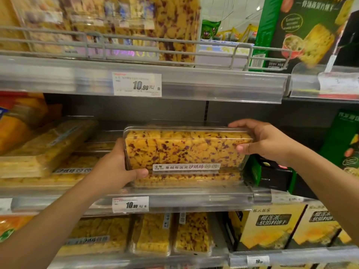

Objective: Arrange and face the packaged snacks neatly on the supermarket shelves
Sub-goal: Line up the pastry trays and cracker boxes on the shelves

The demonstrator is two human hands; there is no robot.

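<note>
Apparently rigid, clear rectangular snack box (186, 150) between hands.

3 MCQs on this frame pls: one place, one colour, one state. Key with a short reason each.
1. The held clear snack box is at:
A. the middle shelf
B. the top shelf
C. the floor

2. The speckles in its snack are:
A. green
B. purple-red
C. white

3. The hands hold the box:
A. left only
B. right only
C. one at each end

Key: 1 A, it sits above another box under the 10.90 price tag. 2 B, dark berry-coloured flecks in yellow. 3 C, left hand grips the left end, right hand the right end.
</note>
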